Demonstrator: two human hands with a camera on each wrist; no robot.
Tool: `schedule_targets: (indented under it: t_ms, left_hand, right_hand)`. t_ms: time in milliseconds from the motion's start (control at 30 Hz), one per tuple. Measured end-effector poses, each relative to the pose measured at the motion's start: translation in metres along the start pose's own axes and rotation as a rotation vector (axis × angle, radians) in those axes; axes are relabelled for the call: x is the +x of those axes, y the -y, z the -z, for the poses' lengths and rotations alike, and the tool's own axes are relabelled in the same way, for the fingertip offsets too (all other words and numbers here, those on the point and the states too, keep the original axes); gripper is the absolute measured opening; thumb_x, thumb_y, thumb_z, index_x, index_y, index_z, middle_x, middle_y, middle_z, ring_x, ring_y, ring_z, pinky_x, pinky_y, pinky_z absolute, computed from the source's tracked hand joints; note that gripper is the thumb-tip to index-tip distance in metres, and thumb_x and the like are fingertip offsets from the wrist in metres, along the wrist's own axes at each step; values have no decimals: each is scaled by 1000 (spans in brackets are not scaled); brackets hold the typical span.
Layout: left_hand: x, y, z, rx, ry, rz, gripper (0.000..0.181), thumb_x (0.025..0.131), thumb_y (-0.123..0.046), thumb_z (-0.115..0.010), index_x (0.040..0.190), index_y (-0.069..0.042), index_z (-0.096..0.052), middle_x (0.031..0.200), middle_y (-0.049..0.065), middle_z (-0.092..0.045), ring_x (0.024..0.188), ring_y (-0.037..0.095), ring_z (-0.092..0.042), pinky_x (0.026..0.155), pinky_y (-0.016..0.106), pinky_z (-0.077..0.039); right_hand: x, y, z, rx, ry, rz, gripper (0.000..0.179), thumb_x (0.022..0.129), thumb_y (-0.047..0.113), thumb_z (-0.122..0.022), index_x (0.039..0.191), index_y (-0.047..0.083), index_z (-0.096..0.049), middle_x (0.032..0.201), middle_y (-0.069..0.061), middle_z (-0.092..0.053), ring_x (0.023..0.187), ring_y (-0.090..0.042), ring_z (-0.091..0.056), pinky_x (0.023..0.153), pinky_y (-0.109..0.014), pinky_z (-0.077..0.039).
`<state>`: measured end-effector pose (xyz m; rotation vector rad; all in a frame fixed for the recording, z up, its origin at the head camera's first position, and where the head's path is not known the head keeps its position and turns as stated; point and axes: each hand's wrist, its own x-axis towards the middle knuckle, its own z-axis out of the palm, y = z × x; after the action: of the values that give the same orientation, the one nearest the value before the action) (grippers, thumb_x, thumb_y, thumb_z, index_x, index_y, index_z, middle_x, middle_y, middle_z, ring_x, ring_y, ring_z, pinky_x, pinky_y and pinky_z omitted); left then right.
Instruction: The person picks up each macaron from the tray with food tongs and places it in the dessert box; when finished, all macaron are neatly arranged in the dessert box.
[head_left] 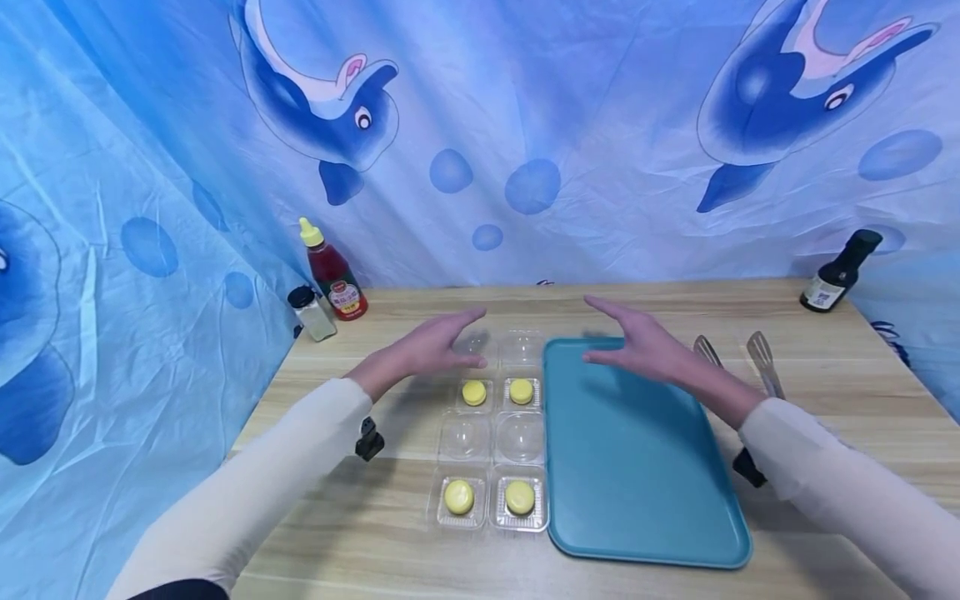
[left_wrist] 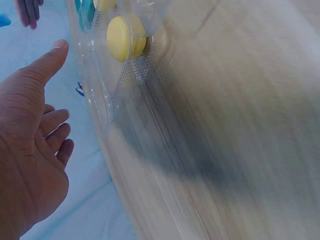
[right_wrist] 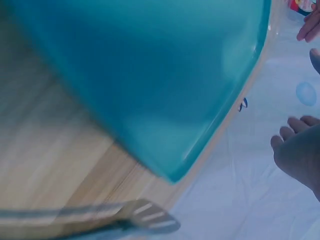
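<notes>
My left hand (head_left: pixel 442 340) hovers over the far left of a group of clear plastic boxes, thumb apart from the fingers, holding nothing. Its thumb and loosely bent fingers also show in the left wrist view. Above the far part of a teal tray (head_left: pixel 637 483) my right hand (head_left: pixel 645 343) is held with spread thumb and fingers, likewise bare. Between the arms, the boxes stand in two columns against the tray's left side, lids folded back. One yellow macaron sits in each, such as the near left macaron (head_left: pixel 459 497) and the near right macaron (head_left: pixel 520 497).
A red sauce bottle (head_left: pixel 341 283) and a small shaker (head_left: pixel 312 314) stand at the back left. Two slotted turners (head_left: pixel 763 358) lie right of the tray, partly behind my right forearm. A dark bottle (head_left: pixel 832 279) is at the back right, before a blue curtain (head_left: pixel 480 125).
</notes>
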<state>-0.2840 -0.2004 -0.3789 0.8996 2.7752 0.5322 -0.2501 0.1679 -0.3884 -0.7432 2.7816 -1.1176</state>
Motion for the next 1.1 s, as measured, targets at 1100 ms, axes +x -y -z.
schedule_targets:
  t_ms: [1100]
  left_hand:
    - [36,-13,-23,53,47,-10,79,101,-40,-75,162,-4,-40,165,13,-44,153,32,-40,128,45,-29]
  right_hand:
    - [61,5,-52,-36,149,39,73,93,15,-84,154,-7,-49,156,-24,-52,147,-43,-44,120,-57,-40]
